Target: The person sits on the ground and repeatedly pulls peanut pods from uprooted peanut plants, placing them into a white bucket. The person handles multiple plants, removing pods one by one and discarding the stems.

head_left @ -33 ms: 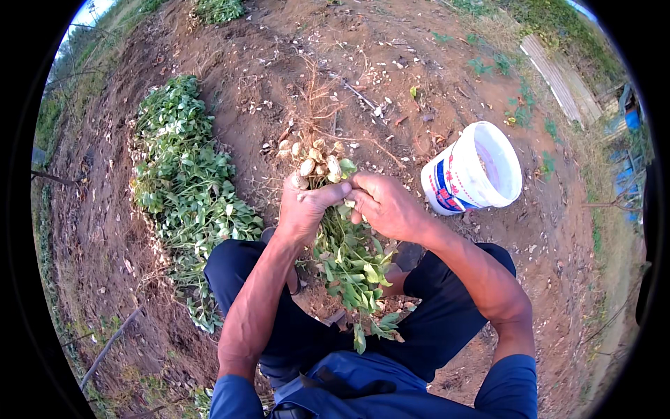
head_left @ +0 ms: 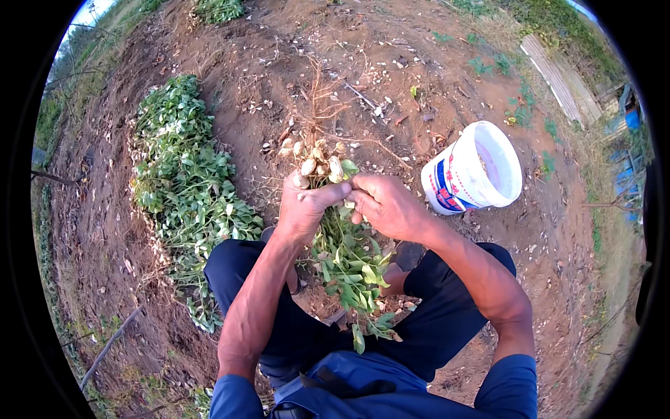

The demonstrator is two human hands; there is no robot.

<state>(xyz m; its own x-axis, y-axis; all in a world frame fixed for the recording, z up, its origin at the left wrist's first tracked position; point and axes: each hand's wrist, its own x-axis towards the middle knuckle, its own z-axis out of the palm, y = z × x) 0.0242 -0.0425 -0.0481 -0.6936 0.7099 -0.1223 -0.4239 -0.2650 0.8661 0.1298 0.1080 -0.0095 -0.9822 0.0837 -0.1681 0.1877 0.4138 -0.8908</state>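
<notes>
My left hand (head_left: 305, 208) is closed round the stems of an uprooted peanut plant (head_left: 354, 269), held upside down between my knees. A cluster of pale peanuts (head_left: 323, 165) stands above my fist, with thin bare roots (head_left: 319, 105) spreading beyond it. Leafy stems hang below toward my lap. My right hand (head_left: 391, 204) is closed in a pinch against the plant, its fingertips meeting my left thumb just under the peanuts. The exact spot inside that pinch is hidden.
A white bucket (head_left: 447, 174) with blue and red print stands tilted at the right, its mouth turned right. To the left lies a long heap of leafy peanut plants (head_left: 178, 160). Brown soil (head_left: 405, 84) carries twigs and dry leaves. Another green clump (head_left: 218, 10) is at the far edge.
The hanging leaves have swung slightly left, and the peanuts and roots have shifted a little. Both hands keep almost the same place and grip.
</notes>
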